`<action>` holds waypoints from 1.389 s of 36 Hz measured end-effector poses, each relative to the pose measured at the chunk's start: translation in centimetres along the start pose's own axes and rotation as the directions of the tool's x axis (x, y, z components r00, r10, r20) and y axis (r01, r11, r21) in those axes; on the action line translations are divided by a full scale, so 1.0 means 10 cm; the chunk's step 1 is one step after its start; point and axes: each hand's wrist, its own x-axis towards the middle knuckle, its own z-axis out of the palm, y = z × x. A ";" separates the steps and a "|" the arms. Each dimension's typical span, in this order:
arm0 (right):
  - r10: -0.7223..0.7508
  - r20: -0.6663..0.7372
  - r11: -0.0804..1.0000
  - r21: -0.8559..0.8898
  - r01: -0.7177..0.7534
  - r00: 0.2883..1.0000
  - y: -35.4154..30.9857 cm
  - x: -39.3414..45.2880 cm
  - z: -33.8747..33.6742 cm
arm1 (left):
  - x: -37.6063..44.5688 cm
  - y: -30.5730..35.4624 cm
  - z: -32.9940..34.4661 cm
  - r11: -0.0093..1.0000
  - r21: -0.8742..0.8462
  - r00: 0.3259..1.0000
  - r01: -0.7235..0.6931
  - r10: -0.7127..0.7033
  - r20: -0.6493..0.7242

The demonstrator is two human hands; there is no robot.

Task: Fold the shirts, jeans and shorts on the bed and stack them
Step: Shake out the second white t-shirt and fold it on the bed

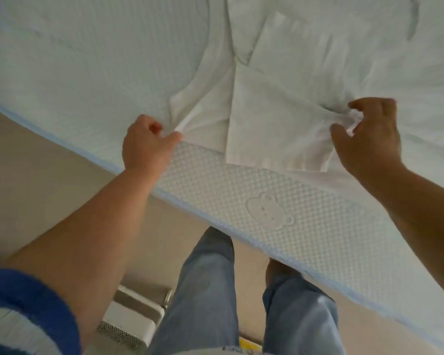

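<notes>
Shirt: we see a white shirt (272, 119) spread at the mattress's (305, 213) near edge.
Left hand (146, 144): pinching the shirt's left hem corner — fabric bunched.
Right hand (369, 134): clutching its right hem corner.

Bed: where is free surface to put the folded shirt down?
The bed is bare on its left part, between the near edge and the white shirt. The middle is crowded: the shirt lies there, the left hand and right hand pinching it.
</notes>
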 end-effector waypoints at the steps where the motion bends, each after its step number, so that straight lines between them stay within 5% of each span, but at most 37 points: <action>1: -0.052 -0.005 0.998 0.019 0.052 0.999 -0.06 -0.04 0.01 | -0.03 -0.03 0.01 0.994 -0.066 0.996 0.088 -0.086 0.024; 3: -0.174 0.004 0.984 0.026 0.174 0.985 -0.19 -0.11 0.06 | -0.07 -0.05 0.01 0.909 -0.324 0.962 0.262 -0.220 0.162; 5: -0.297 0.054 0.954 -0.029 0.299 0.953 -0.31 -0.16 0.15 | -0.09 0.02 -0.01 0.713 -0.550 0.898 0.435 -0.297 0.325; 8: -0.390 0.215 0.898 -0.126 0.422 0.895 -0.44 -0.27 0.29 | -0.07 0.16 0.02 0.570 -0.618 0.834 0.541 -0.274 0.478; 12: -0.491 0.306 0.781 -0.260 0.568 0.815 -0.47 -0.41 0.40 | 0.03 0.33 0.05 0.586 -0.655 0.876 0.476 -0.255 0.408; 16: -0.415 0.388 0.782 -0.311 0.540 0.823 -0.45 -0.42 0.47 | 0.15 0.37 -0.02 0.588 -0.706 0.913 0.396 -0.174 0.368; 21: -0.413 0.357 0.855 -0.166 0.492 0.838 -0.47 -0.34 0.41 | 0.14 0.19 -0.11 0.630 -0.693 0.926 0.349 -0.122 0.356; 27: -0.420 0.524 0.863 -0.022 0.504 0.741 -0.47 -0.32 0.46 | 0.07 -0.01 -0.05 0.798 -0.515 0.947 0.313 -0.220 0.236; 30: -0.383 0.458 0.915 0.069 0.397 0.802 -0.48 -0.29 0.44 | 0.06 0.03 -0.06 0.960 -0.229 0.986 0.160 -0.167 -0.013; 33: -0.347 0.256 0.938 0.068 0.341 0.902 -0.49 -0.20 0.36 | -0.06 0.20 -0.08 0.987 -0.134 0.981 -0.087 0.061 -0.185; 35: -0.257 0.143 0.966 0.025 0.256 0.956 -0.49 -0.12 0.32 | -0.14 0.39 -0.01 0.968 -0.148 0.976 -0.203 0.188 -0.110; 38: -0.054 0.003 0.997 0.059 0.053 0.999 -0.47 -0.02 0.27 | -0.17 0.69 0.17 0.970 -0.159 0.965 -0.182 0.208 0.162; 41: 0.240 -0.053 0.952 0.211 -0.224 0.969 -0.39 0.05 0.22 | -0.08 0.90 0.27 0.982 -0.166 0.955 -0.085 0.128 0.269; 45: 0.550 0.045 0.771 0.358 -0.527 0.834 -0.23 0.02 0.23 | 0.04 1.05 0.26 0.977 -0.212 0.948 0.006 0.062 0.312; 50: 0.556 0.272 0.684 0.388 -0.618 0.785 -0.11 -0.07 0.31 | 0.08 1.13 0.19 0.922 -0.386 0.958 0.019 0.094 0.270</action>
